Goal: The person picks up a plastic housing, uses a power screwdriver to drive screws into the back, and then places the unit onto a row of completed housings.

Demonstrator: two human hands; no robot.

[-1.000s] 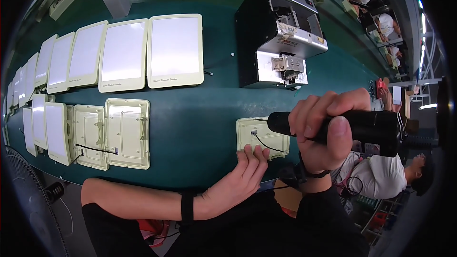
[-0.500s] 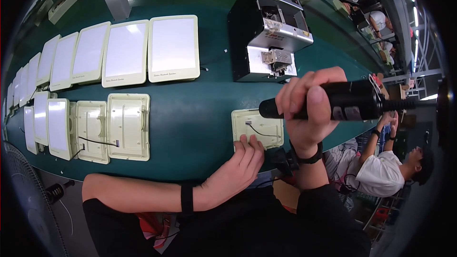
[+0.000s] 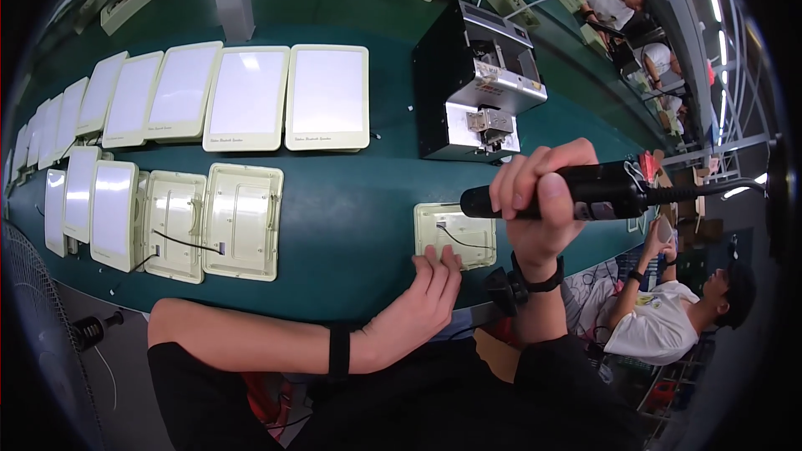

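Observation:
On the green bench in front of me lies a small cream plastic housing (image 3: pixel 428 232), its ribbed inner side up and a thin dark wire across it. The fingers of my left hand (image 3: pixel 415 296) are stretched out onto its near edge; the thumb is hidden. Wrapped around a black electric screwdriver (image 3: pixel 603 190) is my right hand (image 3: pixel 541 205). The tool is held nearly level above the housing's right part, nose to the left, its cord running off to the right. Its tip is too dark to make out.
A black and silver boxy machine (image 3: pixel 439 88) stands beyond the housing. To the left are rows of white-faced panels (image 3: pixel 327 96) and open cream housings (image 3: pixel 244 221) with wires. A fan (image 3: pixel 50 334) is at lower left. Another person (image 3: pixel 660 321) works at the right.
The whole view has shifted, so the bench things sit lower and mostly farther right. My left hand stays on the housing, and my right hand still grips the screwdriver above it.

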